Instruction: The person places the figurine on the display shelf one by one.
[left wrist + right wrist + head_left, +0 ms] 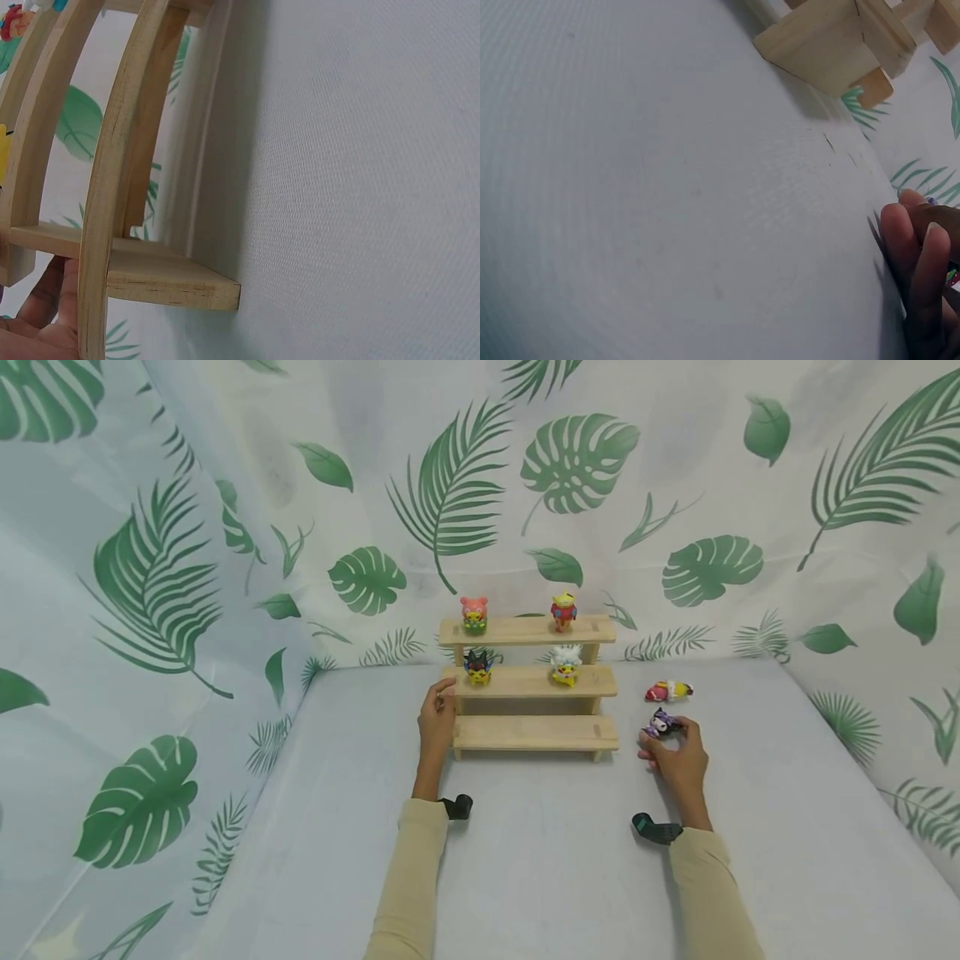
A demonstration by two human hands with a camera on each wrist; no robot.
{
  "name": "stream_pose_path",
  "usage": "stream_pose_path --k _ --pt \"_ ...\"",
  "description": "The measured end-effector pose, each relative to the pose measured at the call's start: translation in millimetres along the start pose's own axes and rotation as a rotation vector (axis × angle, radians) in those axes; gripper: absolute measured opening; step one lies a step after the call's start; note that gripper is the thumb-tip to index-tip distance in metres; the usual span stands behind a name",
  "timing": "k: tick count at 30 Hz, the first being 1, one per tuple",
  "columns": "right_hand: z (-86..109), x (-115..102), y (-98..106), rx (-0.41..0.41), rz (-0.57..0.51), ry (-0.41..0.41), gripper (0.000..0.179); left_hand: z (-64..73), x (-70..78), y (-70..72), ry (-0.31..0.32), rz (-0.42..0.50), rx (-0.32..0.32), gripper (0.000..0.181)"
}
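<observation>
My right hand (681, 764) pinches a small purple, black and white figurine (660, 724) between thumb and fingers, to the right of the shelf. In the right wrist view the fingers (922, 262) hide most of it. My left hand (437, 720) touches the left end of a three-tier wooden shelf (536, 733), near its middle tier. In the left wrist view its fingers (67, 296) lie against the shelf's side. On the middle tier stand a dark-eared yellow figurine (477, 668) and a white-topped yellow figurine (566, 667).
A pink-hooded figurine (474, 614) and a red and yellow figurine (563, 612) stand on the top tier. Another red and yellow figurine (669, 691) lies on its side on the white table (547, 860), beyond the right hand. Leaf-patterned cloth (480, 527) hangs behind.
</observation>
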State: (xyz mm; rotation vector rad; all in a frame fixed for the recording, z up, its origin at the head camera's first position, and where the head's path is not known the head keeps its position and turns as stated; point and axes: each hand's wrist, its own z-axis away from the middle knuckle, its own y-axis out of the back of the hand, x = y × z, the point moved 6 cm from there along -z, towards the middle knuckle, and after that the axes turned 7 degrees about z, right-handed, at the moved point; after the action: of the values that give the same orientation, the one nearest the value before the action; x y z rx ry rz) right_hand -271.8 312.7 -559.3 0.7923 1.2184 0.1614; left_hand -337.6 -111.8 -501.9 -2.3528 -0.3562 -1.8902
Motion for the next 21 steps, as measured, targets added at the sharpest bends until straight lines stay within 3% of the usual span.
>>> stream_pose_path --k 6,14,21 --pt "1.8 -3.9 -2.8 -0.017 -0.089 -0.002 0.079 1.1 -1.7 0.4 0.017 0.001 0.003 0.027" --pt "4.3 -3.7 -1.5 0.033 -0.089 0.007 0.076 1.1 -0.2 -0.4 0.018 0.008 -0.006 0.028" --pt "6.7 -2.0 -3.7 0.007 -0.214 0.013 0.074 0.3 -0.4 -0.1 0.015 0.001 -0.004 0.027"
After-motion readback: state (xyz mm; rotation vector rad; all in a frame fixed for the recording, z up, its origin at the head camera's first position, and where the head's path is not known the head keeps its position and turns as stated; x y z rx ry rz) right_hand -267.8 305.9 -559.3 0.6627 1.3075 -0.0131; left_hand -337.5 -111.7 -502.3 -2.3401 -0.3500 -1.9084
